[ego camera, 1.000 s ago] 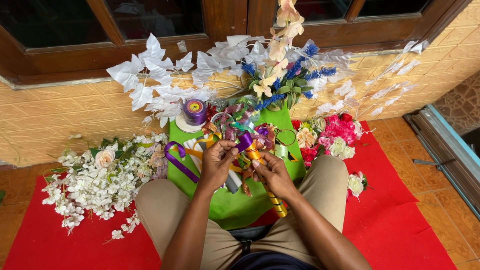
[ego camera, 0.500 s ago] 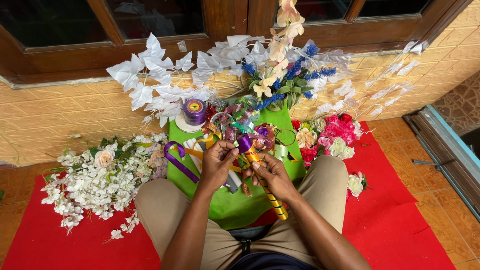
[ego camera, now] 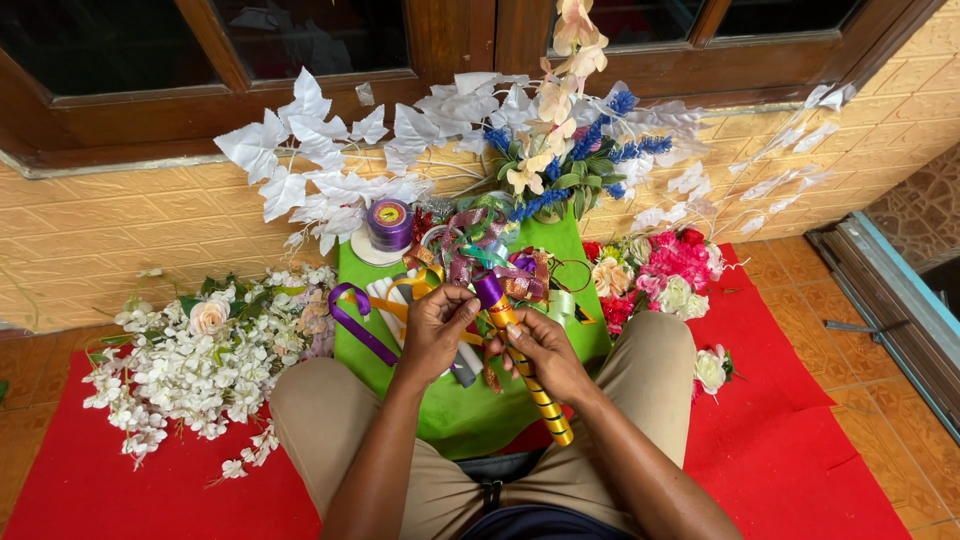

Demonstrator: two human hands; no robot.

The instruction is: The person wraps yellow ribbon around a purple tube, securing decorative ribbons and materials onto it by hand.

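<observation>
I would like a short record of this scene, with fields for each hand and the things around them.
left hand: pinches purple ribbon at the top of the stick
right hand: grips the gold-wrapped stick at its middle
under hands: green cloth on a red mat
left side: white flowers
right side: pink and red flowers
behind: purple ribbon spool, white leaves

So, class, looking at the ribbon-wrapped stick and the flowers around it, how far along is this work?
Done: the stick is wound in gold ribbon along its lower part, with ribbon loops bunched at its top. In hand: the right hand grips the stick while the left hand pinches ribbon near the top. Left: the white flowers and pink flowers lie loose on the red cloth, unattached.
</observation>
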